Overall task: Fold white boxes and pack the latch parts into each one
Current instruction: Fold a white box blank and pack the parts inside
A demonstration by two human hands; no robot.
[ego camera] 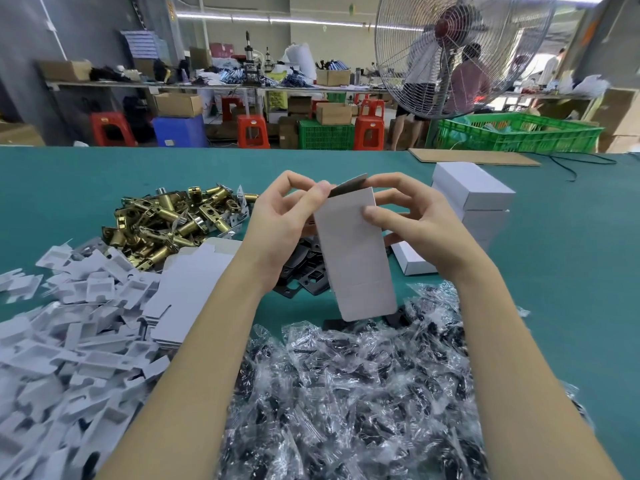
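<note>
Both hands are raised above the middle of the bench (86,174), holding one white box (355,254) upright between them. The left hand (280,223) pinches the box's upper left corner with thumb and fingertips, and the right hand (412,220) grips its upper right edge, thumb pressed on the front panel and fingers curled behind. A dark flap (348,186) sticks up at the top of the box, between the two hands; the lower end hangs free above the bench. Directly beneath the hands lie black strike plates (304,268) scattered on the green surface. Nearer the camera spreads a large heap of clear plastic packets (346,393) with dark parts inside. To the left sits a pile of brass latch bolts (166,223), and below it a stack of flat unfolded box blanks (194,285) beside a drift of white card inserts (62,341). To the right, closed white boxes (474,195) stand stacked, with another lying on the bench just beside them.
</note>
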